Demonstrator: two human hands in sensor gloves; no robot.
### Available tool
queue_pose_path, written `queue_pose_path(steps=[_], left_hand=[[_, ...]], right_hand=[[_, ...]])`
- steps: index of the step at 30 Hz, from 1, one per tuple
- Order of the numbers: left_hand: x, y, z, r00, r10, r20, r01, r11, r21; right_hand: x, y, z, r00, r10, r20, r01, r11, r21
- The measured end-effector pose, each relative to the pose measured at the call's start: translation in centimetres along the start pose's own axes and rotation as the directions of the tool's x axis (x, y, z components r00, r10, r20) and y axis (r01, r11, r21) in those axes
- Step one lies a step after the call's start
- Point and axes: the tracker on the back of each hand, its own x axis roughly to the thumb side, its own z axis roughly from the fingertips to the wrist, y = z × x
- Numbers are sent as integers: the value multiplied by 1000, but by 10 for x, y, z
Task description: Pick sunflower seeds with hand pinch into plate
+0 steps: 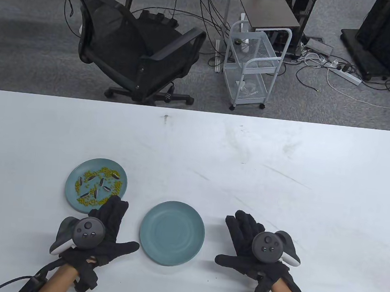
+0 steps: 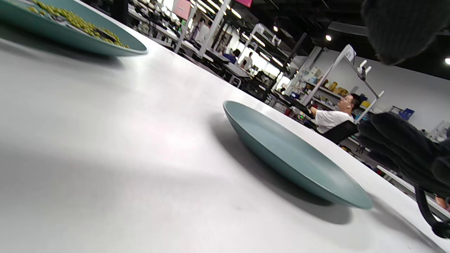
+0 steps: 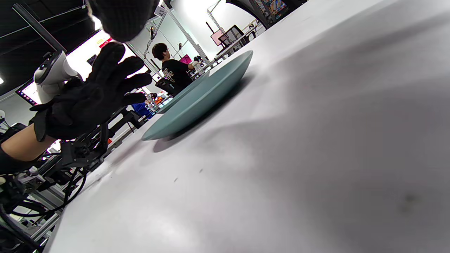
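On the white tabletop (image 1: 215,148), both black-gloved hands, left (image 1: 104,230) and right (image 1: 250,247), lie spread and holding nothing either side of an empty round teal plate (image 1: 172,233), while striped sunflower seeds (image 1: 98,185) sit among yellow-green kernels (image 1: 108,173) on a second teal plate (image 1: 73,179) just beyond the left fingers (image 1: 116,207).

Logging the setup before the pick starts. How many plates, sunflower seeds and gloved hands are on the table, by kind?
Plates: 2, a full plate and an empty plate.
Sunflower seeds: about 8, all on the full plate among small yellow-green bits.
Gloved hands: 2, left hand and right hand, both open.
Total: about 12.
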Motion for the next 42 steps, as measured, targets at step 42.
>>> queue_pose_path(steps=[42], left_hand=[[-170,44,-5,501,299,-812,41,929,367]], right_hand=[[-5,-6,1,997,-76,-13,75,995,-63]])
